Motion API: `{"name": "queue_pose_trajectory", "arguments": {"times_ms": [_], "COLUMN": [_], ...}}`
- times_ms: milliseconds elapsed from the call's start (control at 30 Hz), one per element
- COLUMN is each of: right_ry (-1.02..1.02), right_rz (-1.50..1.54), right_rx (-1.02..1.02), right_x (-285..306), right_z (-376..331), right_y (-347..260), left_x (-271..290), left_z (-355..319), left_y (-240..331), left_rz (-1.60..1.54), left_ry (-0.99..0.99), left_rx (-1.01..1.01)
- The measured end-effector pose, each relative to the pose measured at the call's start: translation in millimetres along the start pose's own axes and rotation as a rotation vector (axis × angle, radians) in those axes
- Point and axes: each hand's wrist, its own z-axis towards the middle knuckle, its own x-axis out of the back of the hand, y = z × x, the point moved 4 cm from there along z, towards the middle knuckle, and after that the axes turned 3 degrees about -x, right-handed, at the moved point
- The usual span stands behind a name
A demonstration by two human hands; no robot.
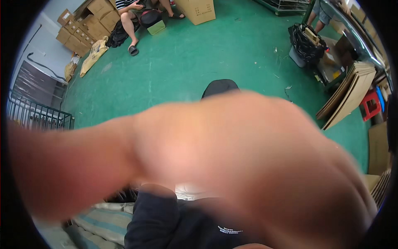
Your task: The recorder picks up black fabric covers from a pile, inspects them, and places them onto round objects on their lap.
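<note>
A big blurred arm (232, 166) sweeps across nearly the whole view, so close to the camera that it is only a smooth pinkish mass — I cannot tell which arm it is, and no fingers show, so whether they are spread, curled or holding anything cannot be told. Nothing can be seen in a grip, and how far the work has got is not something this view lets me judge; no handled thing shows as finished or begun.

Below the arm lies dark, soft cloth (166, 220) on the person's lap, with a strip of white fabric (195, 193) just above it and pale striped sacking (99, 224) toward the lower left.

The floor (199, 54) is glossy green, scuffed and littered with scraps. At its far left corner stand stacked brown cartons (89, 25), matte and square-edged, and a seated person (132, 16) in sandals beside a large cardboard box (199, 10). Along the right edge lean flat corrugated sheets (348, 95) next to a red plastic stool (372, 104) and a black bag (306, 41) — crinkled, shiny, stuffed full.
</note>
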Motion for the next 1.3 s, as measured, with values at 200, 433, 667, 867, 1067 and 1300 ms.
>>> {"name": "queue_pose_trajectory", "arguments": {"times_ms": [200, 433, 667, 867, 1067, 1300], "right_ry": [0.053, 0.06, -0.05, -0.078, -0.049, 0.018], "right_rz": [0.002, -0.039, -0.052, -0.123, -0.117, -0.076], "right_rx": [-0.031, -0.034, -0.069, -0.043, -0.024, 0.022], "right_x": [3.2, 0.1, -10.3, -19.9, -18.5, -3.3], "right_z": [4.8, 1.1, 3.9, 11.2, 8.8, 4.9], "right_y": [0.8, -6.7, -19.7, -31.3, -33.5, -38.1], "left_x": [92.5, 134.9, 135.2, 149.4, 151.9, 175.9], "left_z": [-124.8, -404.0, -402.6, -413.7, -418.3, -429.1], "left_y": [4.3, -24.5, -34.2, -31.1, -30.2, -28.2], "left_rz": [0.516, 0.707, 0.228, 0.338, 0.554, 0.939], "left_ry": [0.531, 0.731, 0.737, 0.554, 0.539, 0.685], "left_rx": [0.591, 1.82, 2.046, 2.537, 2.54, 1.469]}}
